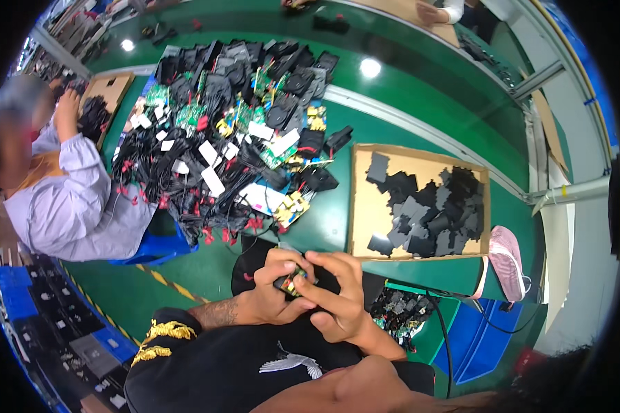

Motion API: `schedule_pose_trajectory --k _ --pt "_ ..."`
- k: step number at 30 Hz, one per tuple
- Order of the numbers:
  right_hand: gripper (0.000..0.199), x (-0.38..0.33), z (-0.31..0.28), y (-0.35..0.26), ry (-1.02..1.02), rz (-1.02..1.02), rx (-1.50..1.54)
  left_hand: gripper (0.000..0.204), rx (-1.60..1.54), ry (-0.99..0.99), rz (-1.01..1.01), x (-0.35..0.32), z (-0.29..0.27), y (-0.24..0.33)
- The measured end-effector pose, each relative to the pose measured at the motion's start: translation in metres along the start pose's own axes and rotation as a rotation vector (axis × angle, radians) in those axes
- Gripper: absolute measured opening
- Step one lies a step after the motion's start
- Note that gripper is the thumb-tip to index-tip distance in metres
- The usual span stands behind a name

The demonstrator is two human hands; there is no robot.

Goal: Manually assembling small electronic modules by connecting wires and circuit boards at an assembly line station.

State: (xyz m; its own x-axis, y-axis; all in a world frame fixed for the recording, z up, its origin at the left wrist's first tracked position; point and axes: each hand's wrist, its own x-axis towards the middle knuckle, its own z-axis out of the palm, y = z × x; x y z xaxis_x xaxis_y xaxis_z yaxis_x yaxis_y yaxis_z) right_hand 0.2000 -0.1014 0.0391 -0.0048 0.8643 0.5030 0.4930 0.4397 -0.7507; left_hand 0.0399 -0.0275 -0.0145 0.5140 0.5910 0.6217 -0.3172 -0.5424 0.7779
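Observation:
Close in front of my body, my left hand (267,288) grips a small black part with yellow, green and red bits (291,283), which looks like a small circuit board assembly. From the other side, my right hand (337,297) closes its fingers and thumb on the same part. Much of it is hidden by the fingers. Just beyond my hands, a big heap of circuit boards with black housings, black cables and red connectors (234,138) covers the green table (327,230).
Right of the heap, a shallow cardboard box (368,227) holds several thin black pieces (427,210). A pink striped cloth item (505,255) lies beside it. Blue bins (472,344) and a black cable (446,337) are at lower right. A co-worker (83,199) sits at left.

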Motion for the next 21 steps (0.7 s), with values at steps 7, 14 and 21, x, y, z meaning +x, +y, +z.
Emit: schedule_pose_trajectory --k 7,14,21 --pt "0.061 0.017 -0.052 0.014 0.014 -0.087 0.066 0.039 0.01 -0.133 0.026 0.015 -0.02 0.009" --pt "0.052 0.037 -0.162 0.031 0.771 -0.111 -0.28 0.043 -0.171 -0.435 -0.092 0.058 -0.058 0.049" --pt "0.028 0.099 -0.213 0.078 0.577 0.137 -0.506 0.063 -0.436 -0.507 0.185 0.188 -0.08 0.12"
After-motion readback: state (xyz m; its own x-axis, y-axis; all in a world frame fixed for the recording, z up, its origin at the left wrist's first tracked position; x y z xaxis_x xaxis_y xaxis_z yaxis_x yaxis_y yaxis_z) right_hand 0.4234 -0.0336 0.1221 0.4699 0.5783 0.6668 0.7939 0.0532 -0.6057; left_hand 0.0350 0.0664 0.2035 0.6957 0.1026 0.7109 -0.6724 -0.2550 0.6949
